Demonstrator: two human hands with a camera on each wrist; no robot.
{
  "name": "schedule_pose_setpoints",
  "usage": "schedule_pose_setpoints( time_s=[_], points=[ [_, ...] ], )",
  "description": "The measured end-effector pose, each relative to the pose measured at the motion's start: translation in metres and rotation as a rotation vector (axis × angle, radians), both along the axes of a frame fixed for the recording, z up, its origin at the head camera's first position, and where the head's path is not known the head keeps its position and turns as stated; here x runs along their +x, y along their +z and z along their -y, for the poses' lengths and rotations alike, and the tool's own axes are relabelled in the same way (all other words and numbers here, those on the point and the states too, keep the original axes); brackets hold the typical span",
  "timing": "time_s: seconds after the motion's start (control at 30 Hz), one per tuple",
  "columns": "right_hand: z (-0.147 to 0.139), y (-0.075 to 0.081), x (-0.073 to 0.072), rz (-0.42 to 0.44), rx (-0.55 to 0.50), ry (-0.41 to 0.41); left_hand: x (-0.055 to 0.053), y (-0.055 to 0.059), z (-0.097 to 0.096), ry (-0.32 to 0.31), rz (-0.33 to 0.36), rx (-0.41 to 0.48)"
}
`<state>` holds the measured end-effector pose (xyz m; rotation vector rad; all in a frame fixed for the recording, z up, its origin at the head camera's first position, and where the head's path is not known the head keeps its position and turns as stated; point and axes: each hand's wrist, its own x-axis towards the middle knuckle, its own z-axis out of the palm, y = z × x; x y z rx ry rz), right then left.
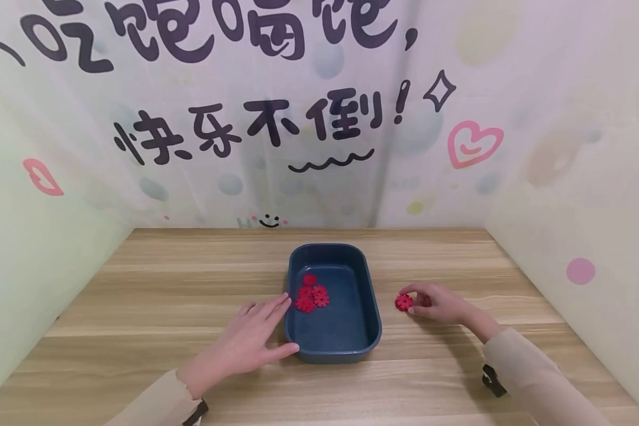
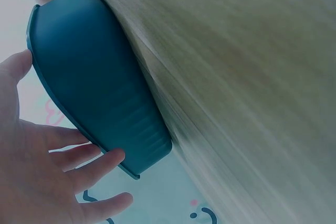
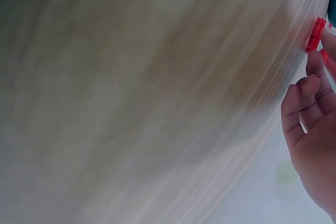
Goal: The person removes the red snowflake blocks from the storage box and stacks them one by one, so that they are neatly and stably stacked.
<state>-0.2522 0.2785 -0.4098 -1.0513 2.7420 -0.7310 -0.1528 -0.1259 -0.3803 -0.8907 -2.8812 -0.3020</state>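
A dark blue rectangular tray [image 1: 346,322] holds several red gear-shaped pieces [image 1: 320,296], gathered toward its left side. My left hand [image 1: 247,342] rests against the tray's left side, fingers spread and fairly straight, fingertips and thumb at the rim; the left wrist view shows them along the tray's outer edge. To the right of the tray, my right hand [image 1: 438,304] pinches a red gear-shaped piece [image 1: 403,302] between thumb and index finger, low at the tabletop. In the right wrist view this red piece [image 3: 315,35] shows at the fingertips, partly hidden by the hand.
The wood-grain table [image 1: 191,266] reaches back to a printed curtain [image 1: 255,189] with dark lettering. Pale walls [image 1: 575,213] close in the left and right sides. Both forearms wear light sleeves [image 1: 532,367] with dark straps at the wrists.
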Motion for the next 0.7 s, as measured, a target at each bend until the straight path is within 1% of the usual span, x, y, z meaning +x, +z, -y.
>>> schedule_pose_setpoints(
  time_s=[0.3,0.47,0.7],
  points=[
    [-0.0015,-0.0009,-0.0015,0.034,-0.026,0.022,-0.0005,-0.0010,0.0007,-0.023,-0.029,0.008],
    [-0.0014,-0.0015,-0.0024,0.047,-0.036,0.036,-0.0005,-0.0009,0.0008,-0.024,-0.029,0.013],
    [-0.0004,-0.0008,-0.0021,0.049,-0.022,0.030,-0.0003,-0.0001,0.0005,-0.015,-0.022,0.009]
  ],
)
